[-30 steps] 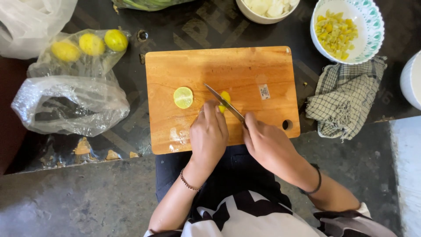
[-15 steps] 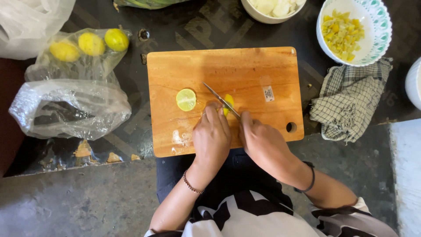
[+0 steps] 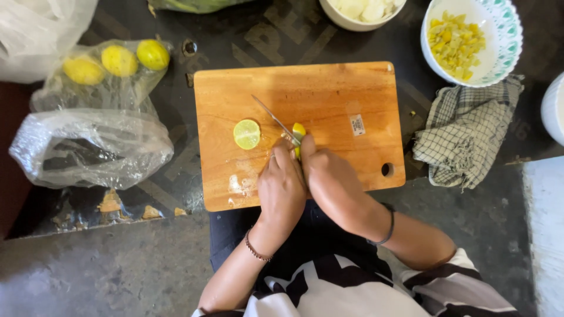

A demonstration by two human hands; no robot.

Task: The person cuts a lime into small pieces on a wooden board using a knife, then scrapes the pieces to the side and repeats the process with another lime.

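Dark counter under board [image 3: 329, 88]: left hand [image 3: 282, 188] pinches lime piece [image 3: 298, 131] steady, right hand [image 3: 332, 185] grips knife [image 3: 271, 116] across it, cut half [image 3: 247, 134] just left.

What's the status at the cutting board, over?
Left hand steadies lemon piece. Right hand grips knife, blade on it. Lemon half lies apart, nothing blocking.

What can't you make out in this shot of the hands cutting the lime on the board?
All in the head view:
- Knife: only the blade shows; the right hand covers the handle.
- Lime piece under the blade: mostly hidden by the left hand and right hand, so its size and cuts are unclear.
- White bowl: cut off by the top edge.
- Label on the cutting board: too small to read.
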